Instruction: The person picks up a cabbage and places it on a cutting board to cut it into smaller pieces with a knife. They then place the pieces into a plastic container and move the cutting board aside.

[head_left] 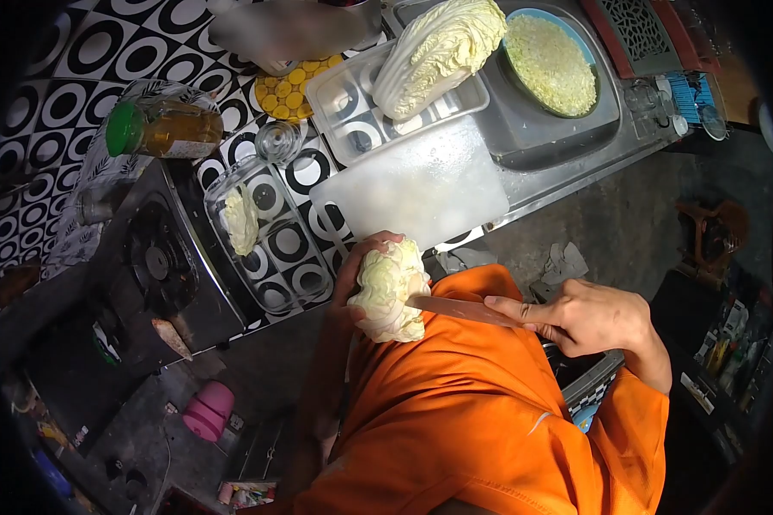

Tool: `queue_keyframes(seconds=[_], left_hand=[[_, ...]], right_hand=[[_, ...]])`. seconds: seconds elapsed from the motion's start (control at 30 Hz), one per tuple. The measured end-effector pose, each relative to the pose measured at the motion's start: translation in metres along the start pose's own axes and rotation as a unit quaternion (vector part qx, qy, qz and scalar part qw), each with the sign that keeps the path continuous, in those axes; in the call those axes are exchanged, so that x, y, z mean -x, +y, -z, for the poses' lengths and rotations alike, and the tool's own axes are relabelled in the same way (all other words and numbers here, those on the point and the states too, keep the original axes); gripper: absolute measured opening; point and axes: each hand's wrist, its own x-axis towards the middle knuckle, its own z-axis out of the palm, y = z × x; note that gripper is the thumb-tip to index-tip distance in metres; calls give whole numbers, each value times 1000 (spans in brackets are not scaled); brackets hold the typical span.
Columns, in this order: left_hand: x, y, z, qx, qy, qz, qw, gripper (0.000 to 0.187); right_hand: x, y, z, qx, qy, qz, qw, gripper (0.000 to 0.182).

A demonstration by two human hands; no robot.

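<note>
A pale cabbage head (390, 292) is held by my left hand (352, 276), whose fingers wrap round its left side and top. My right hand (594, 318) grips a knife (465, 310), with the index finger stretched along the blade. The knife's tip touches the right side of the cabbage, in front of my orange clothing. Just beyond the cabbage lies a white cutting board (421, 184). Behind the board, a long napa cabbage (438, 56) rests on a clear tray (335, 90). A bowl rim encloses finely chopped cabbage (551, 64) on the sink at the back right.
A clear container (296, 249) with a cabbage piece (240, 221) stands left of the board, beside a black stove (159, 249). Farther back are a green-lidded jar (176, 130), a glass lid (278, 142) and a yellow trivet (296, 88). A pink bucket (209, 410) stands on the floor.
</note>
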Motion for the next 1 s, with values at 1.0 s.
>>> queue_keyframes(seconds=[1.0], left_hand=[[4, -20, 27, 100, 18, 14, 995, 94]], right_hand=[[-43, 59, -7, -223, -58, -41, 972, 56]])
